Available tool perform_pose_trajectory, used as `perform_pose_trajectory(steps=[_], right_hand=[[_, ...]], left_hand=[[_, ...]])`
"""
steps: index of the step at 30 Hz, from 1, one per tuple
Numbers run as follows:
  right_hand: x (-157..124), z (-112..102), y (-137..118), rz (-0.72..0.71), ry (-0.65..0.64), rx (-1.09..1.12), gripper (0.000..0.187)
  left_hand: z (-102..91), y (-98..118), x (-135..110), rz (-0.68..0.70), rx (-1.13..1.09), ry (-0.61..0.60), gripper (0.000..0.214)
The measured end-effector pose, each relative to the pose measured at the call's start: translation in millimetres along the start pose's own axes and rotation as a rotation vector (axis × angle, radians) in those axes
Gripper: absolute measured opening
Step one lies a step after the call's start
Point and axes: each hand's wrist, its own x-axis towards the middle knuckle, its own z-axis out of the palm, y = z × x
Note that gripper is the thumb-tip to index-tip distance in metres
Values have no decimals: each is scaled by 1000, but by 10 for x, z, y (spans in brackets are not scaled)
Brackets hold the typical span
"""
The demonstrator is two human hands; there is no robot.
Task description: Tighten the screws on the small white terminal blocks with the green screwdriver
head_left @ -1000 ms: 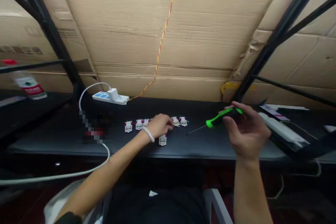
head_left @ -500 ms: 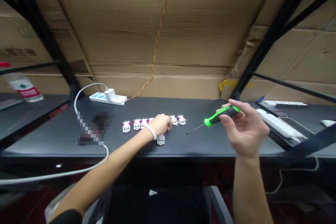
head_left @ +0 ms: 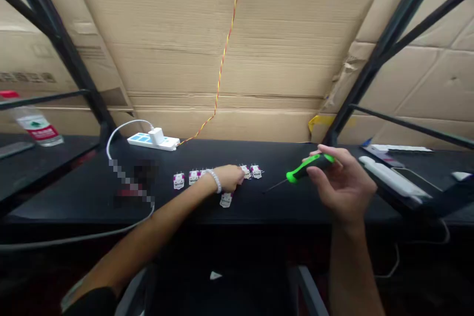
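Observation:
My right hand (head_left: 346,182) is closed around a screwdriver (head_left: 310,168) with a green and black handle. Its thin shaft points left and down over the desk, apart from the parts. My left hand (head_left: 230,177), a pale beaded bracelet at the wrist, reaches into a row of small white-and-purple parts with metal pins. Its fingers are bent together, and their tips are partly hidden. One white part (head_left: 226,200) lies tilted just below this hand. Two others, including a white-and-purple part (head_left: 256,171), lie right of it, and several lie left, such as the end part (head_left: 178,180).
A white power strip (head_left: 153,141) with a plugged-in charger stands at the back left, its white cable (head_left: 111,138) looping over the desk (head_left: 281,212). A bottle (head_left: 39,126) is far left, a white long object (head_left: 394,177) at right. Black frame bars slope on both sides.
My left hand has shifted slightly right along the row. The part below it now lies more tilted. The screwdriver in my right hand has moved slightly left and down.

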Motion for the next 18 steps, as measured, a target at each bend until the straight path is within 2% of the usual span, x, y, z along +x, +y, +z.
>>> perform_pose_trajectory(steps=[7,11,18], right_hand=[[-1,-12,-19,-5,-10,-4,43],[-7,-14,-33,-1,-14,-12,41],[-4,-29,-29,-22,-40,7,43]], left_hand=[[-77,-19,-34,17,-49,65,23],[-87,-9,-13,37,-136,31,26],[-71,8,43,11,-121,-6,23]])
